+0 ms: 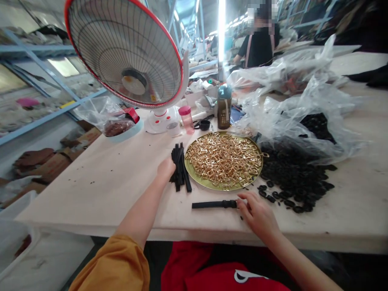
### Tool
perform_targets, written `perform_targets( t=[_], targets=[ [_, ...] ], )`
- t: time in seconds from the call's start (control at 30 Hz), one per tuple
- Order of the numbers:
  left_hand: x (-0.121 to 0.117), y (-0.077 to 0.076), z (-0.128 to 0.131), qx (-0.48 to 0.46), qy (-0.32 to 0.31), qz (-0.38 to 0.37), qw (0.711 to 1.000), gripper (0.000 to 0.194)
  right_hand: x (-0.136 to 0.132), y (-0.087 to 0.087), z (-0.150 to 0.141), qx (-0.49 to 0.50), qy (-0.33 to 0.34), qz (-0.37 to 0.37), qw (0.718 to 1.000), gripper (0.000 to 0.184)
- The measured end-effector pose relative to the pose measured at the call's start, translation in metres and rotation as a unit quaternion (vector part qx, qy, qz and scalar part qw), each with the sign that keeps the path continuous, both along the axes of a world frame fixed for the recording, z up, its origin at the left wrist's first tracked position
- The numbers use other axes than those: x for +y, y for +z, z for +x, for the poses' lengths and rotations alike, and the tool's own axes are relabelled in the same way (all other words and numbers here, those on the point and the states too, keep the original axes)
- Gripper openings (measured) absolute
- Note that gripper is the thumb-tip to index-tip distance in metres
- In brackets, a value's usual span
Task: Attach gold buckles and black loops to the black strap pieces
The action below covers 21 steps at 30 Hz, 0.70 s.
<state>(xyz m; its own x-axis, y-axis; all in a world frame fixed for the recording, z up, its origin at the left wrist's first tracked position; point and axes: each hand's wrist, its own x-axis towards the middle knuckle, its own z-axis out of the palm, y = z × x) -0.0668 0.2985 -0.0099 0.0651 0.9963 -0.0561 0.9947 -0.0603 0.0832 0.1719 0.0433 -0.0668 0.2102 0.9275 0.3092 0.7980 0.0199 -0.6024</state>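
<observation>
My left hand [166, 168] rests against a bundle of black straps [181, 171] lying on the table; its fingers are mostly hidden, so whether they grip a strap does not show. In my right hand [257, 212], thumb and fingers are closed on the right end of a single black strap [209, 205]. That strap lies flat near the front edge, with a dark loop partway along it. Behind it stands a round tray [194, 178] heaped with gold metal buckles [224, 157]. To the right of the tray spreads a pile of small black loops [291, 173].
A large fan [127, 60] with a red rim stands at the back left. Near it are a pink cup [186, 119] and a brown bottle [224, 109]. Clear plastic bags [303, 97] cover the back right. Farther off, a person [259, 44] stands at another table.
</observation>
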Motion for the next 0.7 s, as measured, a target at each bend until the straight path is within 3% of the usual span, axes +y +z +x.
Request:
perform_targets(
  t=[0.23,0.33,0.43,0.47,0.53,0.63,0.7],
  targets=[
    [-0.017,-0.001,-0.004,-0.039,-0.010,0.027,0.999,0.029,0.001,0.001,0.000,0.033,-0.013,0.017,0.999,0.018],
    [-0.025,0.013,-0.006,-0.051,0.012,0.050,0.997,0.027,-0.005,0.000,0.000,0.092,-0.026,0.061,0.994,0.018],
    [-0.054,0.029,0.002,-0.073,-0.009,0.116,0.991,0.031,-0.018,0.008,-0.004,0.189,-0.057,0.085,0.977,0.019],
    [-0.071,0.032,0.007,-0.086,-0.044,0.137,0.986,0.031,-0.023,0.012,-0.007,0.241,-0.066,0.080,0.965,0.021],
    [-0.111,0.034,0.020,-0.121,-0.209,0.175,0.955,0.027,-0.032,0.025,-0.012,0.385,-0.054,0.058,0.920,0.033],
    [-0.168,0.028,0.039,-0.107,-0.477,0.172,0.855,0.016,-0.046,0.045,-0.012,0.559,-0.013,0.006,0.829,0.042],
    [-0.189,0.024,0.046,-0.128,-0.525,0.163,0.826,0.015,-0.055,0.052,-0.007,0.567,-0.023,-0.041,0.822,0.036]
  ],
)
